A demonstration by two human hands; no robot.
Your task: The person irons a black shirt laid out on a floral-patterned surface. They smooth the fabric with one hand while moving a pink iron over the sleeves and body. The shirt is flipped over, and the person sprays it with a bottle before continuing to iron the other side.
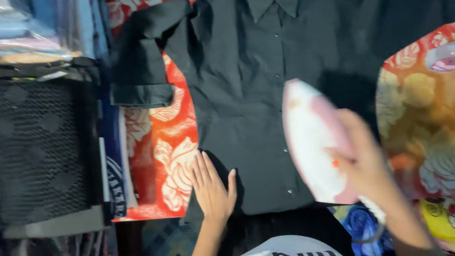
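Red cloth printed with large pale roses [169,150] is covering the work surface and is showing on both sides of the garment, turning orange and yellow toward the right edge. Spreading over most of that cloth is a black button-front shirt [246,87], lying face up with its collar at the top of the view, its placket running down the middle and its hem reaching the near edge; one short sleeve is folding back on itself at the left, while the other side is stretching off toward the right. Beside the surface on the left, a dark mesh-patterned bin or crate [29,147] is standing, with a stack of folded garments in clear wrapping [12,29] sitting above it. On the lower right half of the shirt, a white and pink clothes iron [312,142] is resting on the fabric just right of the button line, its pointed tip aiming up toward the collar. The right hand [361,159] is reaching in from the lower right with the forearm angling upward and the fingers closing around the iron's handle, a cord trailing down beneath the wrist. The left hand [211,188] is coming up from the bottom edge on a straight forearm, lying palm down near the shirt's lower left hem, its fingers extended, close together and gripping nothing, the thumb spreading out to the side as it is pressing the cloth flat.
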